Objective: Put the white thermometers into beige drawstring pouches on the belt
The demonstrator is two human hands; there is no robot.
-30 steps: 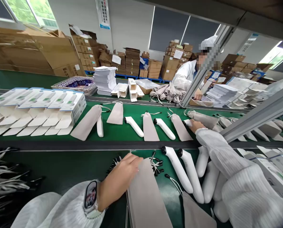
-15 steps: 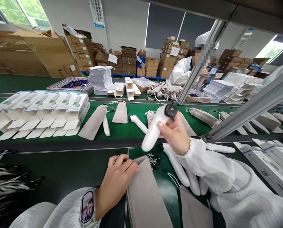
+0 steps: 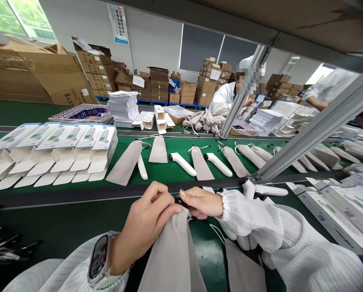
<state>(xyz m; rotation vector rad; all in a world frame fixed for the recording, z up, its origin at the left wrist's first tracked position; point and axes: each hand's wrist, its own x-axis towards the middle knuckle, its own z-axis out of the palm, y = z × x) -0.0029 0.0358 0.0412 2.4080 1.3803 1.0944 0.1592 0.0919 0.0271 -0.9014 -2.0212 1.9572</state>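
Note:
Near the bottom centre lies a grey drawstring bag (image 3: 172, 255), its mouth pinched between the thumb and fingers of my left hand (image 3: 146, 221). At that mouth my right hand (image 3: 201, 202) is closed on the black head of a white handheld thermometer (image 3: 179, 200). The white body no longer shows; the bag and my hands hide it. Another flat grey bag (image 3: 245, 265) rests to the right, under my right forearm. Several loose thermometers lie partly hidden around that sleeve, one white thermometer (image 3: 271, 190) in plain sight.
Across the green belt lie thermometers (image 3: 183, 164) and grey bags (image 3: 201, 164). Open white boxes (image 3: 102, 142) stand at left, more boxes (image 3: 330, 207) at right. A slanted metal post (image 3: 309, 125) crosses the right side. Black-tipped cords (image 3: 7, 247) lie lower left. A co-worker (image 3: 225, 99) sits beyond.
My right hand has come down and left with the thermometer, from above the belt to the bag's mouth. My left hand now lifts and pinches the bag's top edge. The view has shifted slightly.

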